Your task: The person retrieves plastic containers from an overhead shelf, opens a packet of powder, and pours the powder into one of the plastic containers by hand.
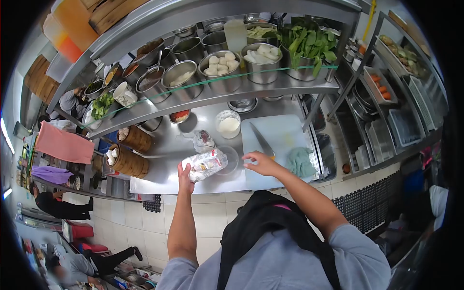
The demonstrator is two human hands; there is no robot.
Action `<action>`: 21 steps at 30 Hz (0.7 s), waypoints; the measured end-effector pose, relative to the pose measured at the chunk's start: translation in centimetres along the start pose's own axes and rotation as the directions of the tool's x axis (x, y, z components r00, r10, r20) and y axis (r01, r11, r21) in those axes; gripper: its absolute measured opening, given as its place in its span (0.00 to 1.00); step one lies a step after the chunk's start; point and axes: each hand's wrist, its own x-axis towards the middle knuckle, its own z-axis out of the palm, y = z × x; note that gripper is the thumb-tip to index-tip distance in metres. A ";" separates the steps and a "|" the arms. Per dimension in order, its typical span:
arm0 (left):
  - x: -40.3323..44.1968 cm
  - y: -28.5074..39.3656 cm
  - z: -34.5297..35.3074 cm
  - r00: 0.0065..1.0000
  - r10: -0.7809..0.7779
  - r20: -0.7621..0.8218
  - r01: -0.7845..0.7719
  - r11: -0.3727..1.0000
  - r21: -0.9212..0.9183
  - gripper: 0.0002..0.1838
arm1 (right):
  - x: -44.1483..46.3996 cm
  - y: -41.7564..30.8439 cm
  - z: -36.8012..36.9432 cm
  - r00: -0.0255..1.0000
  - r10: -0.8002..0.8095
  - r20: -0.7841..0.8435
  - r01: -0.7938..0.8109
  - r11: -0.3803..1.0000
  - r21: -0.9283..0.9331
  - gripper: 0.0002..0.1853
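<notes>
1. Surface: a steel counter (164, 162) beneath a loaded steel shelf (309, 88); the floor (145, 215) is pale tile, with a black mat (357, 205) at right.
2. Left hand (185, 178): closed round the near end of a printed white packet (207, 164), held over the counter's front part.
3. Right hand (262, 163): holding nothing visible, fingers loosely bent and parted, above the left part of a pale board (285, 126).
4. On the board: a knife (261, 139), its handle just beside the right hand; a green cloth (301, 162) lies bunched at right.
5. Near the packet: a clear tub (233, 163), a wrapped bag (203, 140) and a bowl (227, 115) of white matter. Two baskets (133, 163) stand at left.
6. The shelf, lined with pots (222, 84) and greens (309, 46), overhangs the counter's rear. A rack (355, 77) stands at right; other people (63, 205) are at left.
7. Obscured: the packet covers part of the tub; the right hand hides the handle's end. The packet's lettering is unreadable, the bag's contents unclear. Black borders cut off the room's edges.
</notes>
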 end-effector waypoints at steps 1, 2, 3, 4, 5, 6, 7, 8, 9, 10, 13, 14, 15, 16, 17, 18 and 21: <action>0.2 0.0 0.2 1.000 -0.001 0.002 0.001 1.000 0.008 0.32 | 1.2 -0.2 0.8 1.000 -0.010 -0.028 0.010 1.000 0.016 0.22; 0.4 0.0 0.4 1.000 0.005 -0.003 -0.005 0.999 0.048 0.33 | 2.2 -0.5 1.4 0.998 -0.020 -0.057 0.021 0.999 0.032 0.23; 0.6 0.1 0.7 1.000 0.012 -0.008 -0.011 0.996 0.087 0.34 | 3.3 -0.1 2.2 0.998 -0.020 -0.061 0.023 0.999 0.037 0.23; 0.7 0.3 1.1 1.000 0.013 -0.006 -0.012 0.996 0.092 0.34 | 4.4 0.2 2.9 0.994 -0.023 -0.105 0.029 0.998 0.060 0.22; 0.7 0.4 1.5 0.999 0.035 -0.017 -0.032 0.989 0.147 0.35 | 5.3 0.6 3.5 0.989 -0.023 -0.148 0.036 0.996 0.082 0.22; 1.0 0.3 1.4 0.998 0.056 -0.028 -0.049 0.979 0.200 0.36 | 5.8 0.6 3.6 0.989 -0.023 -0.148 0.036 0.996 0.085 0.22; 1.4 0.2 1.4 0.998 0.054 -0.031 -0.047 0.978 0.202 0.36 | 6.3 0.6 3.6 0.989 0.014 -0.146 -0.006 0.999 0.052 0.21; 1.8 0.1 1.3 0.994 0.100 -0.054 -0.076 0.940 0.331 0.35 | 6.5 0.7 3.7 0.988 0.050 -0.144 -0.048 0.999 0.018 0.21; 1.9 0.4 1.7 0.986 0.148 -0.071 -0.100 0.885 0.455 0.35 | 6.6 1.0 3.7 0.989 0.051 -0.139 -0.049 0.999 0.018 0.21; 1.8 0.5 2.2 0.986 0.149 -0.076 -0.098 0.885 0.455 0.35 | 6.7 1.2 3.6 0.987 0.072 -0.141 -0.072 0.997 0.011 0.20; 1.1 1.4 4.1 0.973 0.229 0.038 -0.198 0.732 0.652 0.33 | 6.5 2.3 3.8 0.987 0.097 -0.131 -0.094 0.995 0.034 0.19; 1.0 1.7 4.8 0.972 0.233 0.035 -0.198 0.731 0.653 0.33 | 6.5 2.7 3.8 0.987 0.104 -0.125 -0.096 0.993 0.063 0.19; 0.9 1.8 5.3 0.971 0.235 0.048 -0.198 0.670 0.716 0.32 | 6.4 3.2 3.9 0.987 0.101 -0.123 -0.094 0.994 0.064 0.19; 0.7 2.0 5.7 0.970 0.235 0.063 -0.197 0.603 0.773 0.31 | 6.3 3.7 4.0 0.987 0.108 -0.119 -0.101 0.993 0.063 0.19; 1.4 1.5 5.4 0.957 0.279 0.081 -0.233 0.573 0.786 0.29 | 6.1 4.2 4.1 0.987 0.115 -0.115 -0.109 0.992 0.062 0.18; 1.6 1.4 5.5 0.957 0.279 0.083 -0.235 0.570 0.787 0.29 | 5.8 4.3 4.0 0.986 0.115 -0.117 -0.108 0.992 0.064 0.18; 1.9 1.2 6.3 0.938 0.320 0.132 -0.279 0.472 0.837 0.28 | 4.9 4.5 3.6 0.979 0.172 -0.107 -0.162 0.982 0.092 0.18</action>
